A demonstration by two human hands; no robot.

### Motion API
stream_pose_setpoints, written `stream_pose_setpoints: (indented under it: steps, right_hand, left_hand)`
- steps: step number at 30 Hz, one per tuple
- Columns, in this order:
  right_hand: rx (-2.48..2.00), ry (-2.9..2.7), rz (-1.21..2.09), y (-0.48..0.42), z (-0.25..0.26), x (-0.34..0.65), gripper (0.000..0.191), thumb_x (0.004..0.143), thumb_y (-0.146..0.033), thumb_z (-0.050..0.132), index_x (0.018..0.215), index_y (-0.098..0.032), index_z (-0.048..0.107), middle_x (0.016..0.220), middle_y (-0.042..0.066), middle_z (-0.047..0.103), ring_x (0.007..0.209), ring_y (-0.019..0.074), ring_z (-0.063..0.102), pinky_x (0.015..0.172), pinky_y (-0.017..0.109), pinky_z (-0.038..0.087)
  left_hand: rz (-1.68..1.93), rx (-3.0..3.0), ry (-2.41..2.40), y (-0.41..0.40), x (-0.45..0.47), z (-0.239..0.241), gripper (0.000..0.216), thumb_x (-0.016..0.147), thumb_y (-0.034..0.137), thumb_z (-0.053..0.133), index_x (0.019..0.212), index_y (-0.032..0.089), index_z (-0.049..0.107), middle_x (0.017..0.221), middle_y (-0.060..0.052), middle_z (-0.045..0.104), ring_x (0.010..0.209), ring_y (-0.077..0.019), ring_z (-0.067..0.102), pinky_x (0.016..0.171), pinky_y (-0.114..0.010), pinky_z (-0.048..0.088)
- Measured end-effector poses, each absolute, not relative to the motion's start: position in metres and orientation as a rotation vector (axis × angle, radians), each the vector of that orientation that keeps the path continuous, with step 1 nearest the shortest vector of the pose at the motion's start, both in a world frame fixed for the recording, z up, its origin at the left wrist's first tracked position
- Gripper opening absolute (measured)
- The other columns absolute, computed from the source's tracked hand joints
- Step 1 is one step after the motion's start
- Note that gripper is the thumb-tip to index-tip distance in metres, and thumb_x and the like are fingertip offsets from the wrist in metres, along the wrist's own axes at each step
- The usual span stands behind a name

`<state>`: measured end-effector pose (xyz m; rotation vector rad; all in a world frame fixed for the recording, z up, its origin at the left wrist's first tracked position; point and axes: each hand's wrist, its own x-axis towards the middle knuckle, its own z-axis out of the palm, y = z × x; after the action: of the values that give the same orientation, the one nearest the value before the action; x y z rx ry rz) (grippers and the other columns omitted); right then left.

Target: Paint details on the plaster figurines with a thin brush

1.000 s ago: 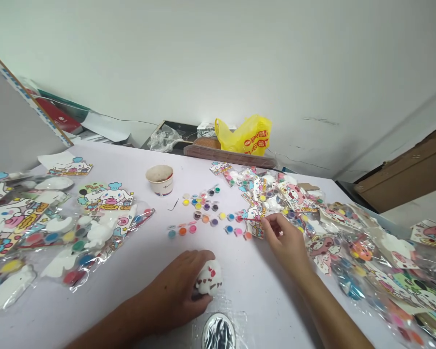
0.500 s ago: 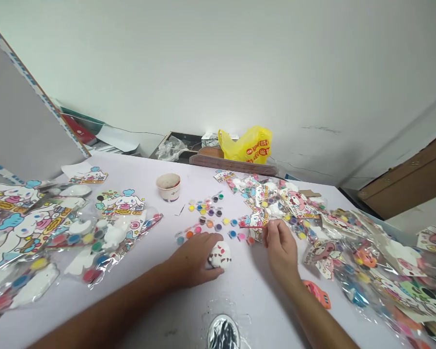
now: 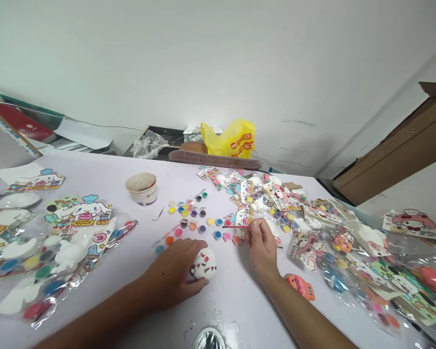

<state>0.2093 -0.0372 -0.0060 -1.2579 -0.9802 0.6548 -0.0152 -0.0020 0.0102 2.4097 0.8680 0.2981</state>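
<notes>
My left hand (image 3: 176,271) is closed round a white plaster figure (image 3: 205,264) with red and dark painted marks, low over the table. In my right hand (image 3: 259,242) a thin red paintbrush (image 3: 236,226) is pinched, its tip pointing left above the paint pots. Small paint pots (image 3: 192,226) in several colours lie in joined strips just beyond both hands. A paper cup (image 3: 142,188) with stained insides stands behind them to the left. Beside my right forearm lies a painted orange figure (image 3: 301,287).
Clear bags of white figures and paints (image 3: 63,257) cover the left side. More packets (image 3: 349,242) spread over the right. A yellow plastic bag (image 3: 232,139) sits behind the table's far edge. A round shiny object (image 3: 209,339) is at the near edge.
The view has turned to the right, so things appear shifted left. My left hand still holds the figure; the paintbrush in my right hand shows more plainly now.
</notes>
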Motion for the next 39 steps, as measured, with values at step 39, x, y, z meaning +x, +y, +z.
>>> stream_pose_setpoints:
  steps: [39]
  right_hand:
    - [-1.629,-1.425,0.309,-0.025,-0.006,0.241,0.032,0.094,-0.040,0.049,0.068,-0.022,0.043,0.056,-0.006,0.037,0.053,0.0134,0.036,0.051,0.025,0.030]
  left_hand:
    - [0.290,2.366,0.956,-0.008,-0.013,0.012,0.050,0.073,0.025,0.067,0.120,0.026,0.050,0.112,-0.006,0.062,0.104,-0.0284,0.055,0.095,-0.045,0.041]
